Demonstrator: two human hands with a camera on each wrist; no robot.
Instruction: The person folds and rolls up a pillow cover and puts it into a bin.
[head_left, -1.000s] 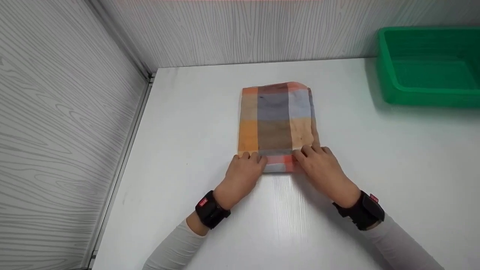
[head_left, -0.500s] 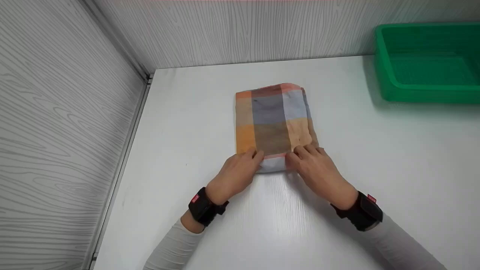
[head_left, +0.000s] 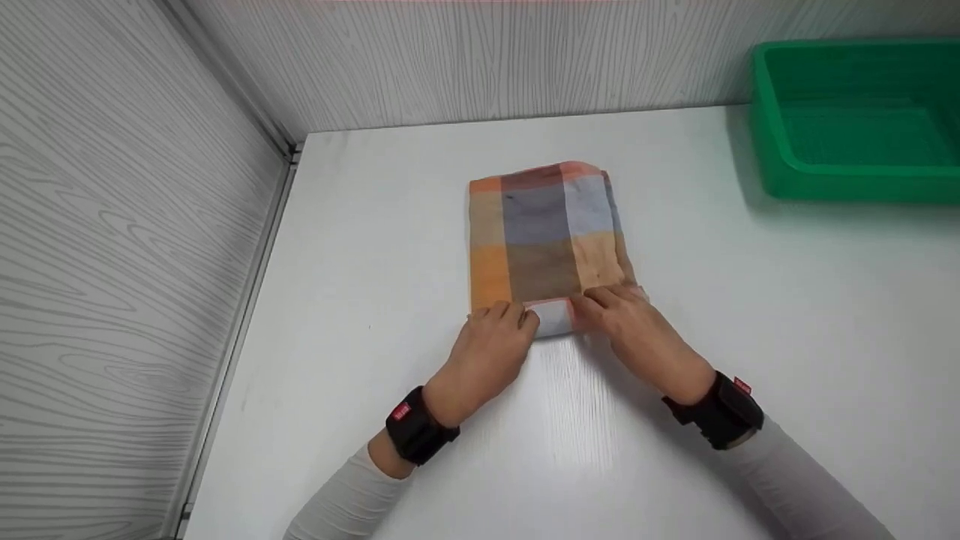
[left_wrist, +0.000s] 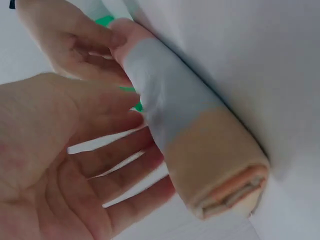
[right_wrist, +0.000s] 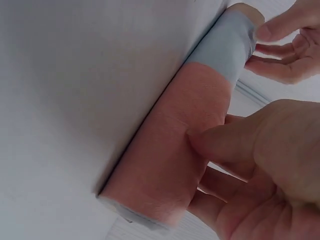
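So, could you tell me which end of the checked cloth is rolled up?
The near end of the checked cloth, under both hands; the far end by the wall lies flat.

On the bench [head_left: 360, 247] the cloth [head_left: 544, 232] lies mid-way, its near end rolled, the left hand [head_left: 487, 356] and right hand [head_left: 637, 337] side by side on that roll, with the bin [head_left: 847, 180] far right behind.
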